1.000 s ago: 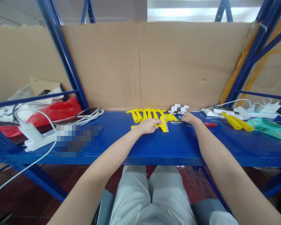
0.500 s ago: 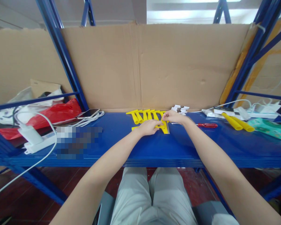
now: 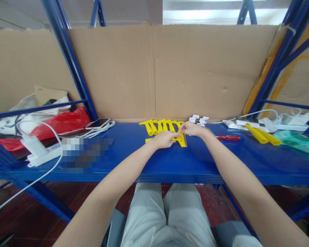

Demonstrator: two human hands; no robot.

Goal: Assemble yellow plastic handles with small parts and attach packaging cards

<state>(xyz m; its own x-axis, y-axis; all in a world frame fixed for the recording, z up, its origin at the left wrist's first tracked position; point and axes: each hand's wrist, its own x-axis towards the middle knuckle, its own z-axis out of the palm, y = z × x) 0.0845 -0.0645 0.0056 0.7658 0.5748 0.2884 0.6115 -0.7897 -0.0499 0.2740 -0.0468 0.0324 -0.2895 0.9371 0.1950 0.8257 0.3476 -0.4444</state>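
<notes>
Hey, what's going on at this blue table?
A person is working bare-handed on a yellow T-shaped tool. The left hand holds it by the handle, and the right hand is at its head with the fingers pinched together; whether they hold something small is too hard to see. Behind the left hand, more yellow tools lie in a row on the blue table. A stack of white pieces and a red-handled screwdriver lie off to the right.
</notes>
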